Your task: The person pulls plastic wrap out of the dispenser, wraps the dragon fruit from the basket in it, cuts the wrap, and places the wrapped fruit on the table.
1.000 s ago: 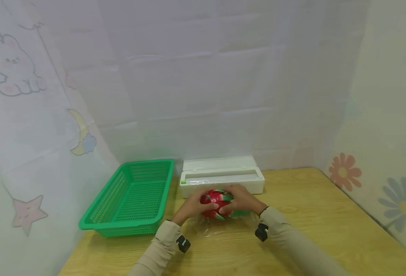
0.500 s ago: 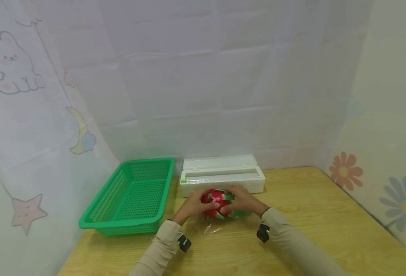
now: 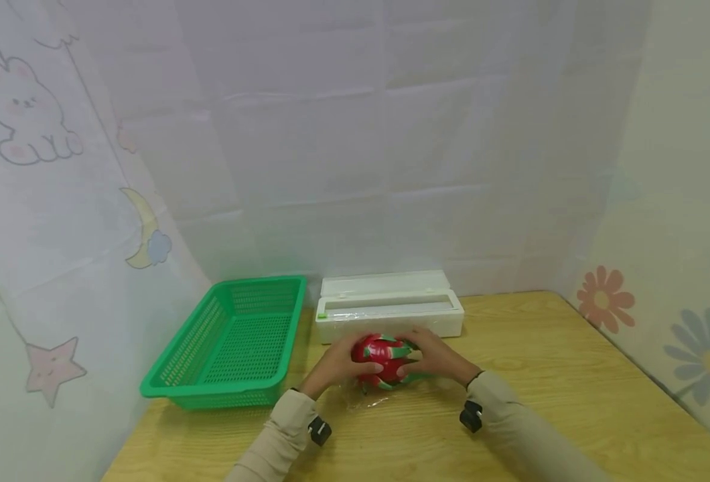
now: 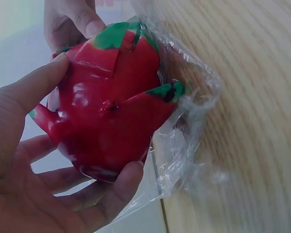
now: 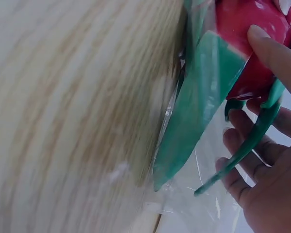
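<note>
A red dragon fruit [image 3: 385, 349] with green-tipped scales sits on a sheet of clear cling film [image 3: 364, 402] at the middle of the table. My left hand [image 3: 338, 365] holds its left side, thumb in front and fingers curled round behind. On the other side my right hand [image 3: 436, 355] grips it, the thumb against the red skin in the right wrist view. Long green scales [image 5: 199, 107] reach out past the right fingers, partly under film. Crumpled film [image 4: 184, 141] bunches beside the fruit in the left wrist view.
Behind the fruit stands a white cling film box [image 3: 391, 328] with its lid raised. To the left is a green plastic basket [image 3: 210, 388] with slotted sides. The wooden table [image 3: 542, 375] ends at a patterned curtain [image 3: 403, 167] at the back.
My right hand has shifted slightly to the right, its thumb moving away from the left thumb. The left hand and the fruit have barely moved.
</note>
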